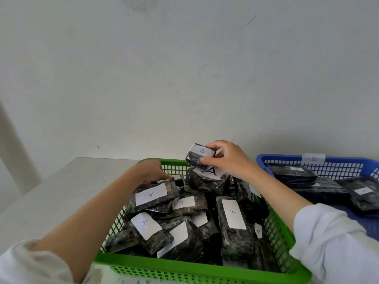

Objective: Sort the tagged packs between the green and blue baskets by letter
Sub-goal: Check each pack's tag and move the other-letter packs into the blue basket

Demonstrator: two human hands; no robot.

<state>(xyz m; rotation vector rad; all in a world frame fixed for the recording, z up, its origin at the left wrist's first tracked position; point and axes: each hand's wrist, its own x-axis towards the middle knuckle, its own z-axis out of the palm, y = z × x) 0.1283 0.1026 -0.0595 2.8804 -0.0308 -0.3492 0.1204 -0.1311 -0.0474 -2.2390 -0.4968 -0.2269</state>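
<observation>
A green basket (170, 270) in front of me is heaped with dark packs bearing white tags, most lettered A, such as one pack (233, 226) on the right. My right hand (225, 158) holds a small dark pack tagged B (198, 156) above the basket's far side. My left hand (150, 171) reaches down into the far left of the pile, fingers on a pack tagged A (152, 194). Another B pack (187, 203) lies mid-pile. At the right, a blue basket (287, 157) tagged B holds several flat dark packs.
Both baskets stand on a pale grey table (51, 193) that ends at a white wall. A large A label (212, 172) leans on the green basket's far wall. The blue basket touches the green one's right side.
</observation>
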